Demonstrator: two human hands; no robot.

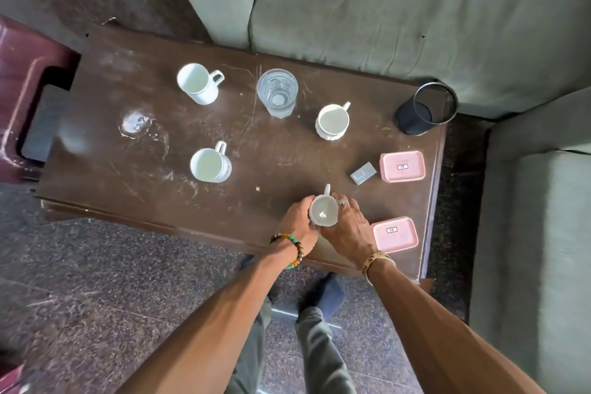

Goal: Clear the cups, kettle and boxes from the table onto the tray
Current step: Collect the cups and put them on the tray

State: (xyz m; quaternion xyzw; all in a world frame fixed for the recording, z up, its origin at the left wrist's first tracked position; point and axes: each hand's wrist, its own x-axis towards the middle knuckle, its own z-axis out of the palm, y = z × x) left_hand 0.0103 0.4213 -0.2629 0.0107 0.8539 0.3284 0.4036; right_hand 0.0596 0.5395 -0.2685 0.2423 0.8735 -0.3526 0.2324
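Note:
Near the front edge of the dark brown table (153, 137), a white cup (323, 210) is cupped between my left hand (299, 222) and my right hand (350, 227), its handle pointing away from me. Three more white cups stand on the table: one at the back left (198, 83), one in the middle (209, 165), one at the back right (332, 121). A clear glass (277, 92) stands between the back cups. Two pink boxes lie at the right, one farther back (402, 166) and one beside my right hand (396, 235). No tray or kettle is visible.
A small grey box (363, 173) lies left of the far pink box. A black mesh pen holder (427, 112) leans at the back right corner. A grey-green sofa (383, 9) runs behind and to the right of the table. A maroon plastic stool (22, 93) stands at the left.

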